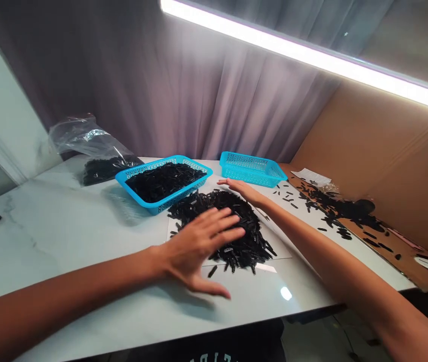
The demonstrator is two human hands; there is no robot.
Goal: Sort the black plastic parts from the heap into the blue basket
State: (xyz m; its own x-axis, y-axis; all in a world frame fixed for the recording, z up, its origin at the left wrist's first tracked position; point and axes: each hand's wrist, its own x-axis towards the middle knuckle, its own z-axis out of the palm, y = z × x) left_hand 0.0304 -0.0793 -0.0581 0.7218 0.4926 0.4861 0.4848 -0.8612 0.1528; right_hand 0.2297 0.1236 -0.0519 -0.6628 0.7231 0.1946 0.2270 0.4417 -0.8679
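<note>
A heap of small, flat black pieces [244, 221] lies on a white sheet [280, 251] on the table; their exact kind I cannot make out. My left hand [202, 246] is spread over the near left side of the heap, thumb apart, holding nothing. At the heap's far edge is my right hand [240, 190], fingers stretched out toward the left, with nothing seen in it. Whether either palm touches the pieces is hidden. Just behind and left of the heap stands a blue basket [153, 203] filled with similar black pieces.
A second blue basket [253, 171] stands at the back. Left of the filled one, a clear plastic bag [97, 146] holds more black pieces. Scattered black pieces [349, 211] lie at right on brown cardboard [398, 251]. A bright tube light [293, 50] hangs above.
</note>
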